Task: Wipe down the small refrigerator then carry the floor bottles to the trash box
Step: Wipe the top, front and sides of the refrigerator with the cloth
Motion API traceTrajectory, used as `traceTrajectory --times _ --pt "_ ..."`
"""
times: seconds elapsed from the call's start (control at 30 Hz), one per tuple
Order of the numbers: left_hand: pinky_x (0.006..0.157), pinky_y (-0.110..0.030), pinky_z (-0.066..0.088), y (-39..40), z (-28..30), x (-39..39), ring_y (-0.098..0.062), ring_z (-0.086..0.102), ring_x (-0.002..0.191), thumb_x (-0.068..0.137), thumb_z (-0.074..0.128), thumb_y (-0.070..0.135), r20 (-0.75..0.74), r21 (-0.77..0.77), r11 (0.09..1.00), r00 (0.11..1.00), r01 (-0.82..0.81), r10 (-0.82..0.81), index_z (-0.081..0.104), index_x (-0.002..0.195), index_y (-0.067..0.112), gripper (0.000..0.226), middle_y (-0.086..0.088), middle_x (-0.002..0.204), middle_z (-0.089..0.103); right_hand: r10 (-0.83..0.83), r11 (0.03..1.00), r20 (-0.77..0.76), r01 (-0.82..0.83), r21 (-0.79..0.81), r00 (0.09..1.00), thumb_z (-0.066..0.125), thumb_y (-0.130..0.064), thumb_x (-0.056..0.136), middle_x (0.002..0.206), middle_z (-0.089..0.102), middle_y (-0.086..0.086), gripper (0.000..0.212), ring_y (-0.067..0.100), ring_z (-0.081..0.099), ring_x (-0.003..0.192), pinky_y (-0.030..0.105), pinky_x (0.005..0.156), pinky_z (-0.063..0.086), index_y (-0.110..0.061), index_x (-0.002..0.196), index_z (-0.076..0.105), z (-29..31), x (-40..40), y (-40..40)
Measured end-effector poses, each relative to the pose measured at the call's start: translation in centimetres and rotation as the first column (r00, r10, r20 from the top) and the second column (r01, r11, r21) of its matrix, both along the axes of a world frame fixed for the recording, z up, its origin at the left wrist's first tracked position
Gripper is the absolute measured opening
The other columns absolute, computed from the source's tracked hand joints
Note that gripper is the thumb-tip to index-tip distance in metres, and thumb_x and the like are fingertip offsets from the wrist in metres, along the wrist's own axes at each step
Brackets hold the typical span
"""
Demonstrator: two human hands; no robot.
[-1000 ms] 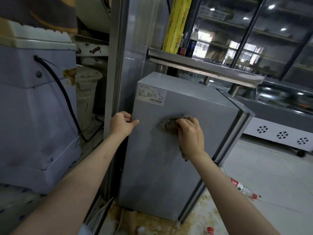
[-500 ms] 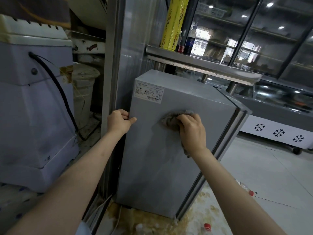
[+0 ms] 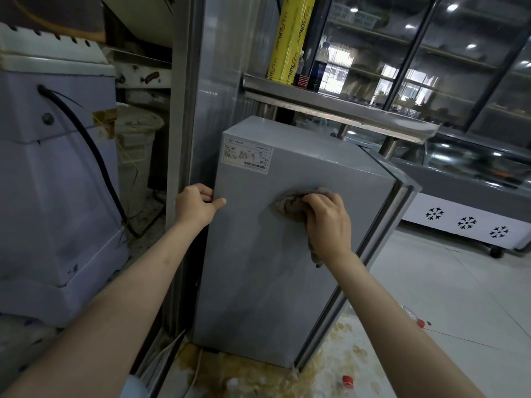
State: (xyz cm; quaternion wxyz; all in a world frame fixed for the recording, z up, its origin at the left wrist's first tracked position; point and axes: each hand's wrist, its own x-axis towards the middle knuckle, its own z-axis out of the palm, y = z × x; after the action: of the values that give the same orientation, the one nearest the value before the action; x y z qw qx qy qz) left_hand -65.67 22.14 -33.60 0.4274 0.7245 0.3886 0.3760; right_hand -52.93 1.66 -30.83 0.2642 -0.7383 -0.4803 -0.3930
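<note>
Head view: right hand clutches a rag against the small refrigerator, left hand gripping its edge; bottles lie uncollected on the floor.

Pale tiled floor, small grey refrigerator standing on it, brown-stained patch, red-capped bottles lying nearby

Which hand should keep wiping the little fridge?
The right hand. It grips the rag against the small refrigerator side panel. The left hand holds only the refrigerator's rear edge, probably steadying it.
</note>
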Motion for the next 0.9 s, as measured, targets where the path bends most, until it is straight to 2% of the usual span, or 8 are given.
traceTrajectory --times 0.07,0.2,0.3,0.43,0.53,0.7,0.77,0.9 --pt "0.076 -0.028 0.044 0.1 0.0 0.1 -0.02 0.06 0.095 0.077 0.076 0.022 -0.006 -0.009 1.0 1.0 0.0 0.0 0.063 0.102 0.007 0.033 -0.009 0.107 0.067 0.003 1.0 -0.001 -0.003 -0.001 1.0 0.067 0.01 0.071 0.075 0.067 0.01 0.014 0.033 0.057 0.073 0.036 0.047 0.049 -0.003 0.077 0.067 1.2 0.1 -0.1" --pt "0.076 -0.029 0.044 0.1 0.0 0.1 -0.017 0.057 0.09 0.077 0.076 0.022 -0.01 -0.017 1.0 1.0 0.001 -0.001 0.062 0.101 0.007 0.031 -0.008 0.106 0.066 0.005 0.993 0.004 -0.005 0.117 1.0 0.062 0.012 0.074 0.079 0.068 0.011 0.018 0.033 0.056 0.076 0.033 0.054 0.047 -0.002 0.084 0.068 3.5 0.6 -0.1" --pt "0.076 -0.029 0.044 0.1 0.0 0.1 -0.02 0.06 0.094 0.077 0.076 0.022 -0.012 -0.017 1.0 1.0 0.0 -0.001 0.062 0.101 0.007 0.031 -0.009 0.106 0.067 -0.006 0.986 0.013 0.004 0.167 1.0 0.063 0.014 0.073 0.08 0.069 0.012 0.02 0.033 0.058 0.076 0.032 0.055 0.048 -0.002 0.084 0.069 2.2 0.6 0.0" --pt "0.077 -0.028 0.043 0.0 0.1 0.1 -0.023 0.061 0.096 0.077 0.076 0.021 -0.008 -0.019 1.0 1.0 -0.007 0.007 0.063 0.099 0.006 0.03 -0.01 0.105 0.067 -0.003 0.992 -0.044 0.009 0.127 0.999 0.067 0.015 0.07 0.08 0.069 0.011 0.022 0.033 0.059 0.075 0.034 0.055 0.052 -0.002 0.084 0.07 -0.8 0.3 -0.5" --pt "0.077 -0.028 0.044 -0.1 0.2 0.0 -0.023 0.061 0.097 0.077 0.076 0.021 -0.009 -0.008 1.0 1.0 -0.004 0.004 0.063 0.1 0.006 0.03 -0.011 0.106 0.067 0.005 0.994 -0.037 -0.001 0.113 0.999 0.067 0.014 0.07 0.08 0.07 0.011 0.022 0.033 0.06 0.074 0.033 0.056 0.052 -0.001 0.085 0.071 -0.2 0.3 -0.8" --pt "0.076 -0.028 0.043 -0.3 0.2 0.0 -0.022 0.06 0.096 0.078 0.075 0.02 0.005 -0.006 1.0 1.0 -0.01 0.01 0.063 0.103 0.005 0.032 -0.011 0.107 0.067 -0.057 0.966 -0.07 0.073 0.248 0.996 0.061 0.008 0.078 0.086 0.071 0.014 0.019 0.034 0.06 0.081 0.026 0.069 0.041 0.0 0.092 0.071 3.1 1.1 -1.1" --pt "0.076 -0.027 0.042 -0.4 0.2 0.0 -0.021 0.06 0.095 0.078 0.075 0.02 0.006 -0.007 1.0 1.0 -0.014 0.014 0.063 0.103 0.005 0.033 -0.011 0.107 0.067 -0.064 0.967 -0.058 0.077 0.245 0.996 0.061 0.008 0.078 0.086 0.071 0.013 0.019 0.034 0.06 0.081 0.025 0.069 0.041 0.0 0.092 0.071 2.8 1.2 -1.2" --pt "0.076 -0.026 0.042 -0.6 0.1 -0.1 -0.022 0.06 0.098 0.079 0.074 0.021 0.012 -0.008 1.0 1.0 -0.015 0.015 0.062 0.106 0.004 0.034 -0.011 0.108 0.066 -0.038 0.981 -0.006 0.038 0.19 0.999 0.064 0.009 0.075 0.083 0.07 0.013 0.017 0.034 0.06 0.078 0.031 0.063 0.05 0.0 0.088 0.071 0.4 1.0 -1.6"
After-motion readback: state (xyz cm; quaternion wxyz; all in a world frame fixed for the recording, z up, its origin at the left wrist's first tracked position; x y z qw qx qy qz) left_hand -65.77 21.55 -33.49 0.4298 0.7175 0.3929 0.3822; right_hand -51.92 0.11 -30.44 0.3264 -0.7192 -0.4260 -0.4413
